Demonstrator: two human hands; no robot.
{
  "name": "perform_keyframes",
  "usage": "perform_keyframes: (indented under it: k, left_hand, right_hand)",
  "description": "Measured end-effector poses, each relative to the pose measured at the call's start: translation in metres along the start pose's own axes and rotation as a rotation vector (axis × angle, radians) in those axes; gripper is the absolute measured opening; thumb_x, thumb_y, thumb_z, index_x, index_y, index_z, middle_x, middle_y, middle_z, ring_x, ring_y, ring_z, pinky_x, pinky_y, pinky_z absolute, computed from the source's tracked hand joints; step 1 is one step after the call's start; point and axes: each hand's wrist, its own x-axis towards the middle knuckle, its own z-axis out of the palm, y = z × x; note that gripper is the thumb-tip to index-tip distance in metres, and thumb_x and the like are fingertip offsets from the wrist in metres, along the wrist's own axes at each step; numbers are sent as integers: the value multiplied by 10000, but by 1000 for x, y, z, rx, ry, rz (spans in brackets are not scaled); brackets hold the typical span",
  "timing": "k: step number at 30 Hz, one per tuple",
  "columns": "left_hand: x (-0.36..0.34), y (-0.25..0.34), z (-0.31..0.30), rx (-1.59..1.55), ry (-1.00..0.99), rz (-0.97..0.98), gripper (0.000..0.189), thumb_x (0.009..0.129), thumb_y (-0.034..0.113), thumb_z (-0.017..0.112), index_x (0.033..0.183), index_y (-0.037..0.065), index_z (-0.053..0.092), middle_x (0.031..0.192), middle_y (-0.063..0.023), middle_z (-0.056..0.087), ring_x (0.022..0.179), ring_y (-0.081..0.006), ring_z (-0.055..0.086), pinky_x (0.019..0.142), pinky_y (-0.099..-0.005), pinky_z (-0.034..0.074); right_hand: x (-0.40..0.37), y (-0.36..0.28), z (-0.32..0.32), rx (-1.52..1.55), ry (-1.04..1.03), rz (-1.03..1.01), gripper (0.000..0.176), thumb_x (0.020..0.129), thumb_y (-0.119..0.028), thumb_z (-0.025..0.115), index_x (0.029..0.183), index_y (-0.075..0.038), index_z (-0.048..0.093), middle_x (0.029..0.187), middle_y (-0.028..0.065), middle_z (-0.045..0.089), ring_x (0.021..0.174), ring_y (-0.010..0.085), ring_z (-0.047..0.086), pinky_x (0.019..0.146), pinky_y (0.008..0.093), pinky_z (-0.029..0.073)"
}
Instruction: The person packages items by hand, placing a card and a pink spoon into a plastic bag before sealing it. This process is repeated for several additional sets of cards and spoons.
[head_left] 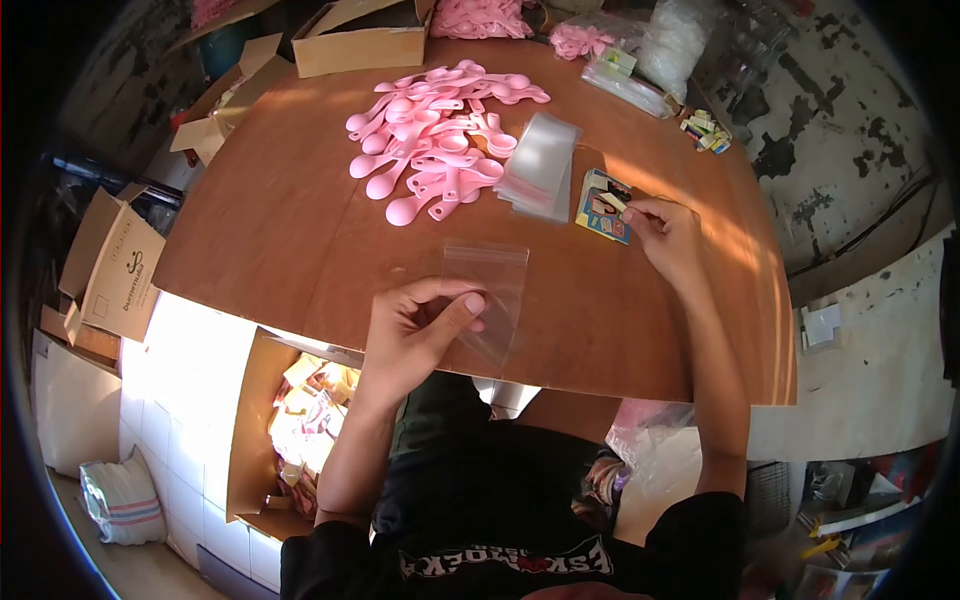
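My left hand [425,325] is closed on a clear plastic bag [508,290] near the table's front edge, thumb and fingers pinching its middle. To the right, my right hand [665,235] pinches a small pale-yellow slip [613,201] over a stack of blue and yellow printed cards [592,215]. Between the hands and farther back lies a stack of flat clear bags [545,155]. Left of that stack is a large pile of pink plastic spoons [425,140].
The brown table [270,210] has a curved edge. At its back stand a cardboard box [362,42], bagged pink items [482,18] and clear plastic packs [630,85]. Small yellow-green pieces [706,132] lie at right. An open box of packets [250,440] sits below the front edge.
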Motion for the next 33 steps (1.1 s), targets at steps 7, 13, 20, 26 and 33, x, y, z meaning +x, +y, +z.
perform_keyframes:
  k: [7,13,20,26,33]
  left_hand:
    - [6,0,2,71,46,-57,143,880,81,716,971,-29,719,880,-62,714,766,-91,642,707,-238,510]
    - [3,4,7,39,-89,-81,136,886,63,702,976,-38,713,881,-69,711,754,-98,642,705,-241,511]
    - [2,8,2,72,-95,29,124,907,41,670,1001,-31,708,837,-19,688,734,-42,581,647,-201,468]
    - [1,16,-2,199,-102,-124,123,902,68,684,946,-47,699,805,-50,689,716,-76,629,651,-217,492]
    - [4,19,9,179,-96,-83,164,922,111,670,975,-40,706,757,15,653,687,-3,532,577,-201,434]
  right_hand:
    - [-52,-82,11,304,304,-328,199,919,-118,669,1040,40,675,870,70,694,669,112,632,628,233,517]
    - [-57,-105,31,574,94,-192,207,930,-117,658,1060,43,667,894,72,685,682,100,602,659,223,500]
    - [-45,-99,44,547,-6,-151,207,920,-125,674,1044,40,675,866,49,677,657,80,595,614,209,488]
    - [-51,-98,44,443,-96,-129,181,912,-121,683,1024,20,684,843,38,680,646,62,589,576,199,473]
    - [-55,-114,41,252,-78,-378,120,873,-80,709,958,5,701,869,57,687,750,108,631,692,236,502]
